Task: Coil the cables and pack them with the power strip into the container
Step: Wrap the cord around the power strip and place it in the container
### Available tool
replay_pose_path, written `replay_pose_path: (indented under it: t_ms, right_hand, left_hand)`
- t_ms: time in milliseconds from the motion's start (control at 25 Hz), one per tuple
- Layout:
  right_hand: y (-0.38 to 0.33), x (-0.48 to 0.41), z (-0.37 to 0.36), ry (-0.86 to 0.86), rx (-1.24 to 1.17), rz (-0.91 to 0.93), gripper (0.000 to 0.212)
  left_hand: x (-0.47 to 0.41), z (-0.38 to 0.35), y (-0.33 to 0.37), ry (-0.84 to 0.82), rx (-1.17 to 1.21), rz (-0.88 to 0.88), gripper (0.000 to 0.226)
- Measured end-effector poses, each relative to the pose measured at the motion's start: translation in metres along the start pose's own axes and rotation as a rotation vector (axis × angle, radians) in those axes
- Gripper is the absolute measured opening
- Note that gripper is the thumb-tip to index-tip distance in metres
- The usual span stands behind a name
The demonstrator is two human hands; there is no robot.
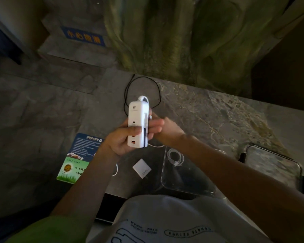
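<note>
My left hand (125,139) grips a white power strip (137,123) and holds it upright above the stone table. Its white cord (144,98) loops out of the top end and runs down the right side. There my right hand (167,128) is closed around that cord, behind the strip. A clear container (186,186) stands below my right forearm, with a coiled white cable (175,157) lying in it. A black cable (142,90) lies in a loose loop on the table beyond the strip.
A white charger block (142,168) lies on the table left of the container. A printed card (77,158) sits at the table's left edge. The container lid (272,165) rests at the right. A rough rock wall (182,41) rises behind the table.
</note>
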State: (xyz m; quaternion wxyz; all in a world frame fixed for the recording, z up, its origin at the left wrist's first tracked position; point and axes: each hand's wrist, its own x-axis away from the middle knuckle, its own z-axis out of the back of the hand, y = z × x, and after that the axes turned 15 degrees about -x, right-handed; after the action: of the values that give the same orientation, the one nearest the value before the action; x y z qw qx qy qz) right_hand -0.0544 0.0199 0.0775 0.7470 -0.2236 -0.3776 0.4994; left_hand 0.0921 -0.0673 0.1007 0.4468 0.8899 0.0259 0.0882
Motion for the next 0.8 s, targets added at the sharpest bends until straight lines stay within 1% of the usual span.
replay_pose_path:
  t_ms: [80,120,200,280,320,440,520,600,680,720,760,800]
  right_hand:
    - [-0.012,0.002,-0.014,-0.113,0.153,0.016,0.03]
    - [-0.017,0.003,-0.02,-0.132,0.203,0.053,0.031]
    - [-0.023,0.006,-0.024,-0.116,0.263,0.127,0.032]
    - [-0.024,0.01,-0.019,-0.085,0.251,0.135,0.033]
    - [-0.023,0.012,-0.014,-0.085,0.221,0.121,0.031]
    - [-0.022,0.021,0.002,-0.091,0.054,0.108,0.016]
    - [-0.023,0.026,0.012,-0.112,-0.069,0.127,0.012]
    - [-0.025,0.031,0.019,-0.158,-0.22,0.12,0.011]
    - [-0.027,0.033,0.025,-0.142,-0.454,0.101,0.01]
    - [-0.027,0.032,0.028,-0.135,-0.531,0.102,0.009]
    - [-0.027,0.032,0.032,-0.14,-0.548,0.115,0.008]
    - [-0.027,0.032,0.034,-0.139,-0.507,0.145,0.006]
  left_hand:
    - [-0.006,-0.002,0.0,-0.162,0.19,-0.107,0.059]
    - [-0.008,-0.002,0.001,-0.16,0.221,-0.133,0.067]
    - [-0.01,0.002,0.007,-0.022,0.127,-0.133,0.084]
    - [-0.007,0.011,0.013,0.092,0.026,-0.133,0.096]
    - [-0.005,0.016,0.015,0.146,-0.012,-0.126,0.099]
    - [0.004,0.03,0.021,0.276,-0.118,-0.099,0.104]
    - [0.008,0.035,0.023,0.339,-0.158,-0.093,0.101]
    - [0.012,0.036,0.027,0.435,-0.199,-0.094,0.088]
    - [0.014,0.034,0.033,0.551,-0.319,-0.064,0.072]
    - [0.015,0.033,0.036,0.604,-0.393,-0.039,0.067]
    - [0.017,0.033,0.04,0.651,-0.467,-0.007,0.065]
    - [0.02,0.034,0.044,0.691,-0.534,0.031,0.062]
